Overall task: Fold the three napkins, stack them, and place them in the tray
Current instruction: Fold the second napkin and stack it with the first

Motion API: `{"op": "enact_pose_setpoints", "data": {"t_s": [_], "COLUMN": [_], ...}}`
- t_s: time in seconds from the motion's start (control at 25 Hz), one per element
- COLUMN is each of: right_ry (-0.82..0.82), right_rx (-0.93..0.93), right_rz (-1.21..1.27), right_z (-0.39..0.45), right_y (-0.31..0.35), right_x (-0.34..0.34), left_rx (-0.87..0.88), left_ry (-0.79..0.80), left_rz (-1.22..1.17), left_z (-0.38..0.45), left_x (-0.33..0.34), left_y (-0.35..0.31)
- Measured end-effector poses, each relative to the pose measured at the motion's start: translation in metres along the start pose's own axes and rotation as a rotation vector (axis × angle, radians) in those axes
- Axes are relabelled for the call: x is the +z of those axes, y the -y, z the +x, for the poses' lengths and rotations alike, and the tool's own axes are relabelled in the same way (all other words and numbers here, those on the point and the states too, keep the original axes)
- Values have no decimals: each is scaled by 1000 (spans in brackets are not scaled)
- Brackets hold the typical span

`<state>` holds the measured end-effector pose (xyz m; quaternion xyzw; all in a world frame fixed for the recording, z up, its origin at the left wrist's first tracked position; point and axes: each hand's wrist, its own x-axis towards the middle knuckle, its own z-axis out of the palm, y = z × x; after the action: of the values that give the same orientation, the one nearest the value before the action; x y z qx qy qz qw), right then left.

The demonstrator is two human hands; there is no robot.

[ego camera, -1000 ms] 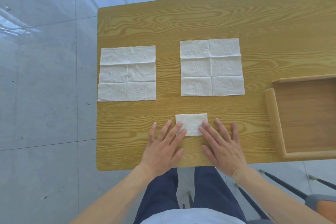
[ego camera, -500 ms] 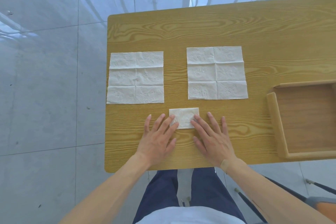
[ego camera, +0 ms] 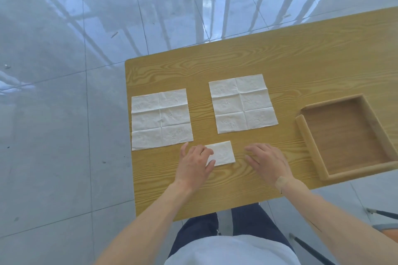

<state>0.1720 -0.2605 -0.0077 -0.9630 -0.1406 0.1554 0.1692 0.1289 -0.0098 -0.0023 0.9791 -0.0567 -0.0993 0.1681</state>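
A small folded white napkin (ego camera: 223, 153) lies near the front of the wooden table (ego camera: 280, 58). My left hand (ego camera: 195, 164) rests on its left end, fingers curled over the edge. My right hand (ego camera: 266, 162) hovers flat to the right of it, apart from the paper, fingers spread. Two unfolded white napkins lie flat behind: the left napkin (ego camera: 161, 118) by the table's left edge and the middle napkin (ego camera: 242, 103). The wooden tray (ego camera: 308, 135) stands at the right with nothing in it.
The table's left edge and front edge border a glossy grey tiled floor (ego camera: 64, 92). Dark chair legs (ego camera: 310, 249) show at the lower right. My legs are under the front edge.
My right hand has lifted off the folded napkin and moved to the right. My left hand stays on its left end. The camera has tilted up and turned left.
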Motion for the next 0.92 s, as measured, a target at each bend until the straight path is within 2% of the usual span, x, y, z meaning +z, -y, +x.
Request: {"op": "enact_pose_setpoints", "data": {"t_s": [0.36,0.56,0.92], "right_ry": [-42,-106,-151], "right_rx": [-83,-284,-410], "right_rz": [-56,-117,-98], "right_z": [50,80,103], "right_y": [-62,-90,-113], "right_x": [-35,-53,-56], "left_rx": [-166,-180,-117], "left_ry": [25,43,-72], "left_rz": [-1,79,20], "left_z": [58,84,105], "left_x": [-8,-4,8], "left_y": [-20,-27,-32]}}
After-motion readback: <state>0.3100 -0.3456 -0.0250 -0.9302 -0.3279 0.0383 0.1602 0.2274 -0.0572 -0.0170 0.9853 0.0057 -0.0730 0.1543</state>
